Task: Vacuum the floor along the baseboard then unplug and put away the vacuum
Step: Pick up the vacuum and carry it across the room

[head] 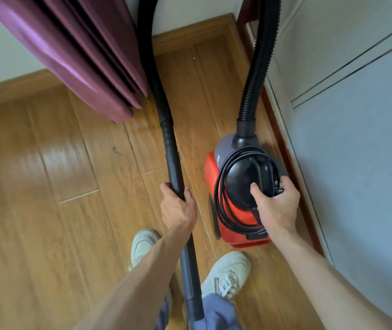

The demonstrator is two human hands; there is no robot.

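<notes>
A small red vacuum point(234, 225) with a black and grey top hangs just above the wooden floor near the right wall. My right hand point(276, 206) grips its black carry handle together with the coiled black power cord point(218, 186). A ribbed black hose point(258, 75) rises from the vacuum's front and loops out of view overhead. It comes back down as the rigid black wand point(174, 167), which my left hand point(178, 206) grips around its middle. The wand's lower end runs past my legs, out of sight.
A purple curtain point(78, 51) hangs at the upper left, beside the hose. A wooden baseboard point(190, 34) lines the far wall and corner. A pale blue door or cabinet front point(356, 139) fills the right side. My two white shoes point(228, 275) stand on the plank floor point(47, 210).
</notes>
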